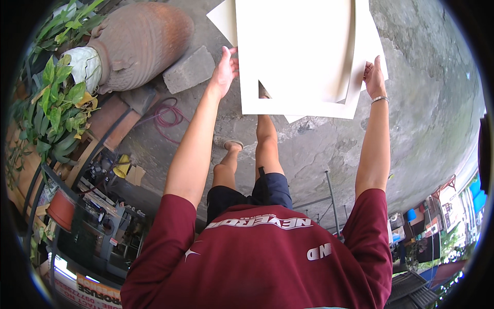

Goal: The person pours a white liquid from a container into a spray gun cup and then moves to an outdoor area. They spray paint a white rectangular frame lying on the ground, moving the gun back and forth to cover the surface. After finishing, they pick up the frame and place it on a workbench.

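Several large white sheets of board are held up in front of me, overlapping at different angles. The foremost is a white cut-out frame [303, 107] with a wide opening, through which a pale sheet [303, 51] shows. A small triangular gap at its lower left corner lets the background through. My left hand [223, 75] is at the left edge of the stack, thumb up and fingers against the edge, fingertips partly hidden. On the right side, my right hand [375, 80], with a bracelet at the wrist, has its fingers curled at the boards' edge. The stack's top runs out of view.
A big brown clay jar [144, 41] lies at the upper left beside a concrete block [189, 68] and leafy plants [62, 113]. A pink hose [167, 113] coils on the grey concrete floor [319, 149]. Thin metal bars [332, 195] stand near my right side.
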`<action>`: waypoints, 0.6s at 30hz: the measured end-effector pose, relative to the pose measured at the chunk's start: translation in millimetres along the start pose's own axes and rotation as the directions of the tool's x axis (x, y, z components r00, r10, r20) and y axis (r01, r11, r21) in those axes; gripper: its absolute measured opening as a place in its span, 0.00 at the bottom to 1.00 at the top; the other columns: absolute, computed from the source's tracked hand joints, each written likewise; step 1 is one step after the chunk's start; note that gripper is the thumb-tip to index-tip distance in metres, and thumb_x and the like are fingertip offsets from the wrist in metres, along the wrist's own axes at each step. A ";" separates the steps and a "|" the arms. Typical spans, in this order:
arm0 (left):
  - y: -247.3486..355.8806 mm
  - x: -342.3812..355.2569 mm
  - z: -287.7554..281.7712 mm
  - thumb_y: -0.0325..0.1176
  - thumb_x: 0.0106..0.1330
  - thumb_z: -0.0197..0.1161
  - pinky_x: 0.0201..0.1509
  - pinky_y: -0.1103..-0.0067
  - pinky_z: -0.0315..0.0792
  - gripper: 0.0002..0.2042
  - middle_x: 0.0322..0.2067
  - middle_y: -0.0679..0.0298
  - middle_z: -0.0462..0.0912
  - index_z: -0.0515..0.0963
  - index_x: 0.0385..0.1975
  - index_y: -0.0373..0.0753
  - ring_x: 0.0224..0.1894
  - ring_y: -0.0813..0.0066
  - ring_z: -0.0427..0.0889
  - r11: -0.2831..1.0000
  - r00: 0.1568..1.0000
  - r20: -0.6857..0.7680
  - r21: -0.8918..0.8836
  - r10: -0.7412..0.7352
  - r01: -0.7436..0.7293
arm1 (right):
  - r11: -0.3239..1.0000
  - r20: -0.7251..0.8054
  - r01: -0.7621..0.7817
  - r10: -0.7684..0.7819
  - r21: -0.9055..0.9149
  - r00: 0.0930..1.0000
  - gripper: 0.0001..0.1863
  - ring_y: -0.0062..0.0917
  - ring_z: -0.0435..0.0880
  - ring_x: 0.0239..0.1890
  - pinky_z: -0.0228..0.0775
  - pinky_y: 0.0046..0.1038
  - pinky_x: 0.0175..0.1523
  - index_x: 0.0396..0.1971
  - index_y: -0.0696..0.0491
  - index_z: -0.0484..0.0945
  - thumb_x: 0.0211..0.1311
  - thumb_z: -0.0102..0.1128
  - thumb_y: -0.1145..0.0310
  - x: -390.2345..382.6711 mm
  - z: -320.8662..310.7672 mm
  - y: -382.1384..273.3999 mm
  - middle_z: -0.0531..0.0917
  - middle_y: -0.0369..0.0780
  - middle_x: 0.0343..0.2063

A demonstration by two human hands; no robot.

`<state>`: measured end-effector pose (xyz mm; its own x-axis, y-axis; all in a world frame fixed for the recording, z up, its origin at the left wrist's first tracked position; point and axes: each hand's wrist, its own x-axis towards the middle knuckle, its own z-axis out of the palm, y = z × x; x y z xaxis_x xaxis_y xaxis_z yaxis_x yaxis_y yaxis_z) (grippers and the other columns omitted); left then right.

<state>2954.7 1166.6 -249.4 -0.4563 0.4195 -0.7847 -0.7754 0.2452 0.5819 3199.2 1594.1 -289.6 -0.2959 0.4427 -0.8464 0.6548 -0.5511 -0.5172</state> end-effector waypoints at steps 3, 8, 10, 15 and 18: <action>-9.8 6.1 -10.9 0.68 0.75 0.35 0.66 0.68 0.66 0.39 0.56 0.54 0.76 0.60 0.70 0.38 0.60 0.66 0.74 0.979 0.999 -0.011 -0.199 0.046 -0.047 | 1.000 0.047 0.016 -0.016 0.013 0.999 0.41 0.23 0.75 0.37 0.67 0.29 0.49 0.56 0.54 0.73 0.73 0.31 0.30 -14.7 23.8 -11.1 0.80 0.36 0.36; 4.6 3.7 7.8 0.66 0.75 0.36 0.69 0.65 0.65 0.38 0.58 0.52 0.75 0.60 0.69 0.37 0.64 0.63 0.71 0.956 0.997 0.018 -0.288 0.070 -0.062 | 1.000 0.112 0.015 -0.017 0.013 0.994 0.42 0.24 0.76 0.43 0.65 0.30 0.54 0.62 0.51 0.67 0.72 0.29 0.28 -18.5 15.0 -13.5 0.80 0.37 0.42; 8.1 2.3 10.8 0.65 0.77 0.34 0.69 0.66 0.66 0.38 0.58 0.50 0.74 0.59 0.70 0.36 0.63 0.62 0.72 0.936 0.999 -0.002 -0.349 0.048 -0.045 | 0.999 0.156 0.008 -0.015 0.042 0.988 0.42 0.25 0.75 0.45 0.65 0.30 0.54 0.62 0.51 0.67 0.72 0.28 0.28 -8.6 -0.5 -9.2 0.80 0.37 0.44; -0.2 -5.4 -3.3 0.65 0.77 0.35 0.70 0.66 0.66 0.37 0.61 0.51 0.73 0.57 0.71 0.39 0.65 0.61 0.71 0.906 0.999 0.020 -0.421 0.048 -0.035 | 0.999 0.176 0.004 -0.011 0.042 0.984 0.44 0.24 0.75 0.42 0.65 0.31 0.53 0.66 0.54 0.64 0.72 0.28 0.28 -27.6 18.6 -10.8 0.79 0.37 0.39; -1.4 -16.3 -5.4 0.65 0.76 0.35 0.69 0.66 0.66 0.37 0.62 0.52 0.73 0.57 0.71 0.39 0.65 0.62 0.71 0.905 0.998 0.017 -0.422 0.064 -0.051 | 1.000 0.156 0.016 -0.018 0.016 0.988 0.45 0.24 0.73 0.41 0.64 0.32 0.52 0.68 0.54 0.63 0.71 0.29 0.27 -44.2 31.0 -12.1 0.76 0.36 0.39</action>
<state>2960.9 1154.7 -238.5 -0.4976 0.4489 -0.7422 -0.8628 -0.1682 0.4767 3182.9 1559.3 -249.9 -0.4128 0.3370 -0.8462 0.6385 -0.5555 -0.5327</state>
